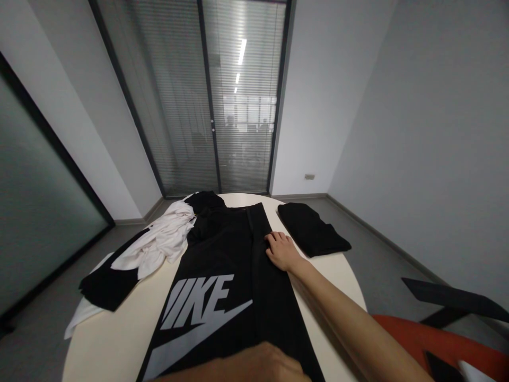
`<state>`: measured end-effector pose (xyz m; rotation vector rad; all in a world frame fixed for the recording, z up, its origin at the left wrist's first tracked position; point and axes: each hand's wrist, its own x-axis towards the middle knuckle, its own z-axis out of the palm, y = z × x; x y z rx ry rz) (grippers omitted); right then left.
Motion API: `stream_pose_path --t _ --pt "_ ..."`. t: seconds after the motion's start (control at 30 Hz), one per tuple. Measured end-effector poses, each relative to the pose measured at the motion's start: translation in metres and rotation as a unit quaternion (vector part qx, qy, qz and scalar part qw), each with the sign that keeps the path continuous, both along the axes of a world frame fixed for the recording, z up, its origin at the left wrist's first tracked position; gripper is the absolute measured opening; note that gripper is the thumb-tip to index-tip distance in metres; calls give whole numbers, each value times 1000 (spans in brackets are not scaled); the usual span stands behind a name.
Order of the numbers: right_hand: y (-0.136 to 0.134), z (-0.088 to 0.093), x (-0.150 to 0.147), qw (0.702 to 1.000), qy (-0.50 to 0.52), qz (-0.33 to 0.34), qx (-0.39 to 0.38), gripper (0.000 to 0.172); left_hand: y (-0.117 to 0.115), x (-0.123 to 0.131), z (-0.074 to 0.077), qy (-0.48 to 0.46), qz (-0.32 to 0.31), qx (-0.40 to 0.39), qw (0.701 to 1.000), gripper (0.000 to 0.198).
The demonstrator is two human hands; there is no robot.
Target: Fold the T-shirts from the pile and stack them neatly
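Note:
A black garment (222, 239) with large grey NIKE lettering and a swoosh lies stretched lengthwise over the table. Whether it is trousers or a top, I cannot tell. My right hand (283, 252) rests on its right edge towards the far end, fingers laid on the cloth and a little bent. At the bottom of the view, my left hand (272, 365) is over the near part of the same garment. Only its back and knuckles show; the fingers are hidden or cut off by the frame.
Beneath is a round cream table (107, 339). White and black clothes (167, 233) lie heaped along its left side. A folded black garment (312, 231) sits at the right edge. An orange chair (429, 339) stands at right; beyond the table is a glass partition (178, 106).

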<state>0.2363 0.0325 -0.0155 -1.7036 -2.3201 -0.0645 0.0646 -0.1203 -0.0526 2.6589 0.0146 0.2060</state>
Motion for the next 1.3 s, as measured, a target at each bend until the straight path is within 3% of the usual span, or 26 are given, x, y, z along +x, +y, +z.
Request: stream_pose_path --t 0.03,0.1,0.2,0.27,0.4,0.57,0.67,0.73,0.83,0.93,1.0,1.13,1.3 --pt "2 1 -3 1000 10 -9 9 39 5 -7 20 -15 42 38 998 18" --pt "6 -1 -10 998 57 -8 34 42 14 -21 50 -25 198 63 978 27" --pt "11 -13 -20 992 112 36 44 57 25 -35 59 17 314 67 947 58" --pt "12 -25 -24 993 104 53 21 64 28 -37 51 54 341 57 937 71" --pt "7 -36 -22 996 74 34 -24 65 20 -26 36 55 358 20 932 77" --pt "-3 -18 0 1000 0 -13 -14 45 1 7 33 24 334 -24 942 77" --pt "-8 -5 10 994 -61 -87 -12 39 2 19 34 -21 327 -31 944 60" --pt "-9 1 11 989 -87 -115 -6 39 17 16 38 -45 366 -24 929 38" --pt "-4 9 3 987 -87 -132 31 39 62 -13 47 -62 495 40 866 20" --pt "9 16 -16 991 -54 -116 50 37 117 -61 49 -103 604 140 778 35" --pt "22 19 -33 995 -15 -97 24 36 146 -93 42 -114 657 177 724 49" --pt "56 21 -70 995 59 -73 -41 38 180 -131 20 -113 672 162 714 55" --pt "102 21 -111 986 126 -60 -93 40 193 -139 5 -152 677 115 711 38"
